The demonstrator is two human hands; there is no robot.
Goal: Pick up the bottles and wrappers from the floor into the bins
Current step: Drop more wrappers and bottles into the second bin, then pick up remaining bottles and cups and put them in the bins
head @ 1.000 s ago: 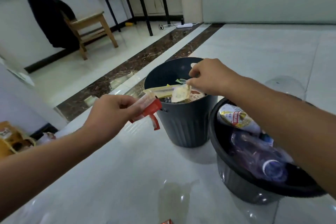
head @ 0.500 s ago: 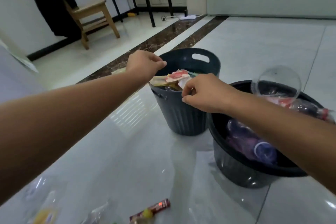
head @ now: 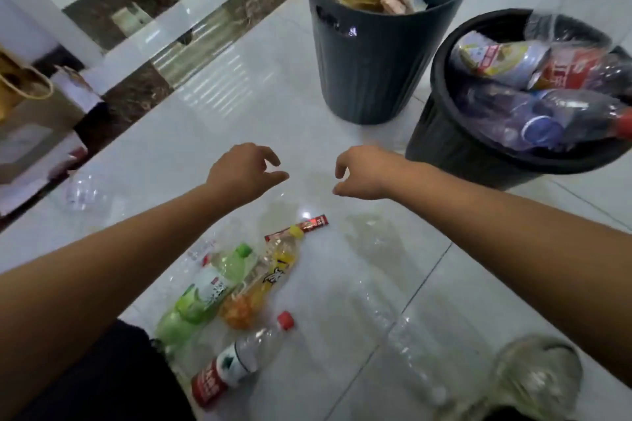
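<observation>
At far left a paper bag and white boxes stand against the wall. A dark marble strip runs slantwise through the glossy white tiled floor, which reflects the light. A clear cup lies on the tiles near the boxes.

The left hand hangs above the floor, fingers loosely curled and holding nothing. Below it lie a green bottle, a yellow bottle touching it, and a red-capped bottle nearer the person. A red wrapper lies at the yellow bottle's cap. The right hand hangs level with the left, apart from it, also loosely curled and empty.

A clear bottle lies on the tiles further right, with a clear dome beyond it. Behind stand two dark bins: the wrapper bin, filled with wrappers, and just beside it the bottle bin, heaped with bottles.
</observation>
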